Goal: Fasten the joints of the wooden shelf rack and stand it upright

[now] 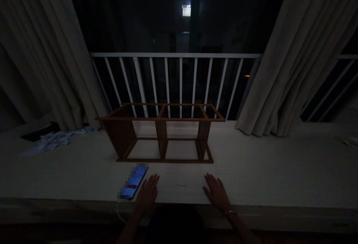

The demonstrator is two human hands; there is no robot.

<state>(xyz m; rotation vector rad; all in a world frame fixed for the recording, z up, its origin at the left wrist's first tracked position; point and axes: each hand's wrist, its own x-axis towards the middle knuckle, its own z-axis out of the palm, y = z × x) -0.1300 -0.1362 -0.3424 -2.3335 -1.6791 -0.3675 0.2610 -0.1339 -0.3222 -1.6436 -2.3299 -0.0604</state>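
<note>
My left hand [147, 193] lies flat and open on the pale ledge [265, 169], fingers stretched forward, just right of a lit phone [133, 182] with a blue screen. My right hand [216, 192] also rests flat and open on the ledge, a thin bracelet at its wrist. Neither hand holds anything. Beyond the hands stands a brown wooden open-frame rack [162, 132] with two dividers, empty and upright.
A white cable [121, 212] runs from the phone over the ledge's front edge. Crumpled paper [53, 141] and a dark flat object lie at the far left. Beige curtains [296, 57] hang on both sides of a white railing [179, 80] before a dark window.
</note>
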